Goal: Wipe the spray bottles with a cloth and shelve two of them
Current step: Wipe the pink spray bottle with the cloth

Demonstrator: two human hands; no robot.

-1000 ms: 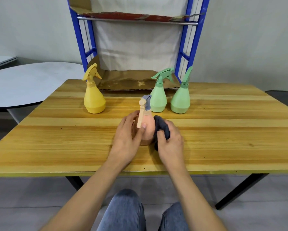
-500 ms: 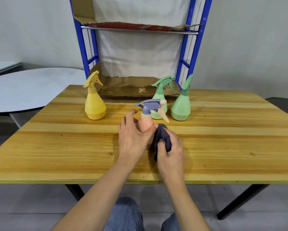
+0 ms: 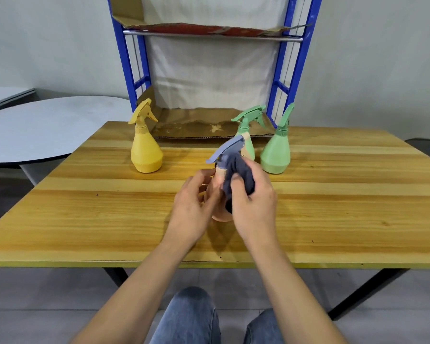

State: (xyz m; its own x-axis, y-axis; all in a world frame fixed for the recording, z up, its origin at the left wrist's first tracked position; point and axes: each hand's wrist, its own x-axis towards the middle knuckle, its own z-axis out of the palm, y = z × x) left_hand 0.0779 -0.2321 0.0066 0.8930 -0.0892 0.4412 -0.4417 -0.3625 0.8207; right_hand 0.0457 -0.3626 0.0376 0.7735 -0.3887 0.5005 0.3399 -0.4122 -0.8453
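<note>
Head view. The peach spray bottle [image 3: 218, 181] is at the middle of the worktop [image 3: 97, 219], between the near and far edges. Whether its base rests on the surface or is just clear of it cannot be determined.

- The left hand [image 3: 193, 207] holds the bottle body from the left side, with the fingers curled round it.
- The right hand [image 3: 255, 207] grips a bunched dark cloth [image 3: 238, 173] and presses it against the neck, directly under the grey trigger head, on the right side.
- The bottle's long axis is near upright, with the top leaning slightly toward the far edge. The nozzle points left.

Both hands touch the bottle, so no reach is required. The wipe is judged to be at the neck, with the body below it not yet covered; strokes should follow the long axis downward.

The yellow bottle [image 3: 145, 152] stands toward the far left. The two green bottles [image 3: 275, 152] stand toward the far right, just beside each other. All three are unshelved. The shelf [image 3: 196, 122] lies straight ahead, beyond the far edge. The left hand, which carries the bottle, is placed to lift it there.
</note>
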